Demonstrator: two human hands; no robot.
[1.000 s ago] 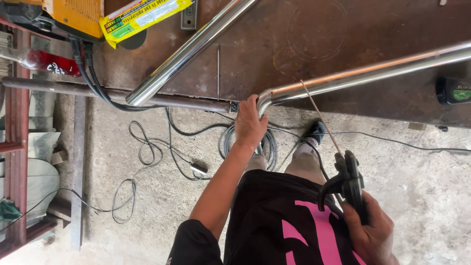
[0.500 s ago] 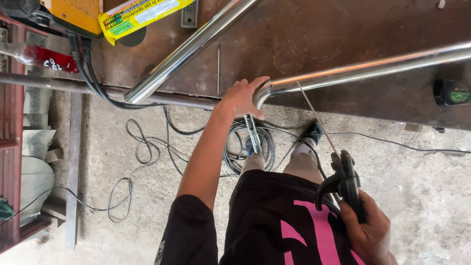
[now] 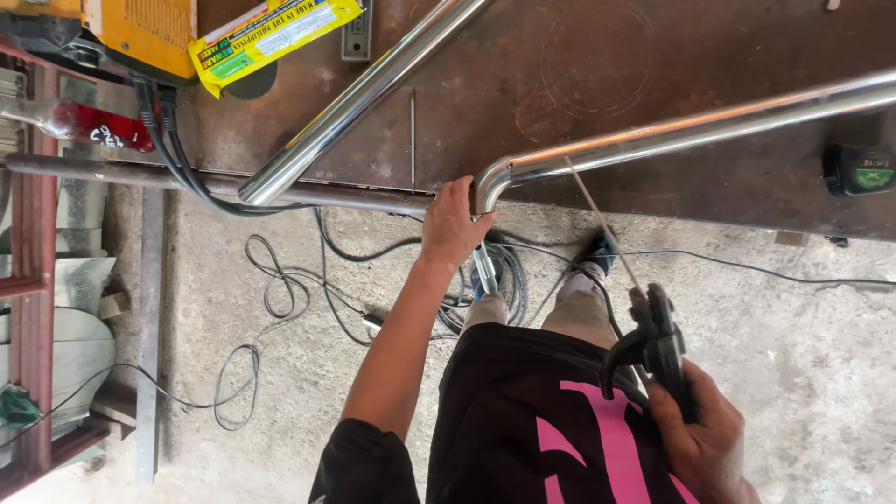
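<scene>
Daylight, bright and even; source not in view. Polished bent tube (image 3: pixel 672 135) carries a long white glare streak along its upper side — same on the straight tube (image 3: pixel 364 93). Brown worktop (image 3: pixel 579 65) reads darker and matte, with soft, short shadows under the tubes. Concrete floor (image 3: pixel 793 317) pale, near washed out toward the lower right. Focus sharp throughout; slight softness on the right hand (image 3: pixel 700 439) — lower frame edge. Mild wide-angle bowing at the left edge.
</scene>
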